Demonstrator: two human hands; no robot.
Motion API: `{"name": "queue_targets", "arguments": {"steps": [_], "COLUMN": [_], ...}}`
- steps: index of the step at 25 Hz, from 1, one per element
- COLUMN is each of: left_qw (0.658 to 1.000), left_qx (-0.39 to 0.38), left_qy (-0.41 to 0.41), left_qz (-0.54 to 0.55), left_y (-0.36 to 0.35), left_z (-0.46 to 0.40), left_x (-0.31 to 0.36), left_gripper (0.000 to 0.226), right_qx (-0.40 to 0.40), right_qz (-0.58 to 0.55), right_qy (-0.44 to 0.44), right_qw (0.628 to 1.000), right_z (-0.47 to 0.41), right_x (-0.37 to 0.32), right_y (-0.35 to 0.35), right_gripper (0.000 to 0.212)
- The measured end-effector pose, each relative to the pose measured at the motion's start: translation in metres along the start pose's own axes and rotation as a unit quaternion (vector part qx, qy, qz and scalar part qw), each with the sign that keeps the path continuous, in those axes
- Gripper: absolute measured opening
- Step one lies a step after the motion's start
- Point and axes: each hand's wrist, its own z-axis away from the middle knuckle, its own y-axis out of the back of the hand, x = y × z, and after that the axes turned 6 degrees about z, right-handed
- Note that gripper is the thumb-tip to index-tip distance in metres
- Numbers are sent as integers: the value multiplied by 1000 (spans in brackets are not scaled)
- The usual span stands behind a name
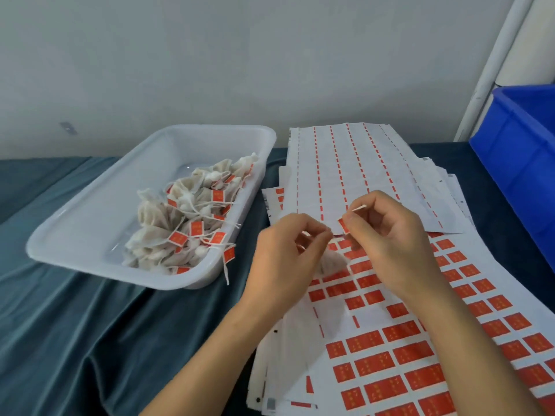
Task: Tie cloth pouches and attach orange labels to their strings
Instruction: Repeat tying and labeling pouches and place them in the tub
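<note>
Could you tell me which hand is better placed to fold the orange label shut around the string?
Right: the right hand already pinches the orange label, while the left hand holds the pouch.

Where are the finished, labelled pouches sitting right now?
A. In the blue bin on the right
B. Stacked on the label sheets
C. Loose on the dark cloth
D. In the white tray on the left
D: the pile of labelled pouches lies inside the white tray, left of the label sheets.

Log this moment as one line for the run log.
step: labelling | right hand: pinches orange label | left hand: holds pouch | tray: labelled pouches | label sheets: under hands
</note>
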Motion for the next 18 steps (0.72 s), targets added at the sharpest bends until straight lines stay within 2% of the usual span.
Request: {"name": "queue_targets", "arguments": {"steps": [5,10,14,18], "left_qw": [986,964,953,960], "left_qx": [150,254,261,188], "left_qy": [-78,-80,-105,-54], "left_qz": [13,-21,-112,-198], "left_y": [55,122,158,162], "left_z": [1,-22,-49,-70], "left_x": [28,38,22,-14], "left_gripper": [12,8,8,11], "right_qx": [-71,-99,-85,-98], "right_qz": [-23,-150,-136,-18], "right_qy": [112,111,112,104], "right_qw": [991,978,981,990], "right_z": [-18,-51,-79,-91], "right_x": [-62,-105,-119,-109], "right_y": [-27,-86,-129,-157], "right_gripper": [7,11,12,7]}}
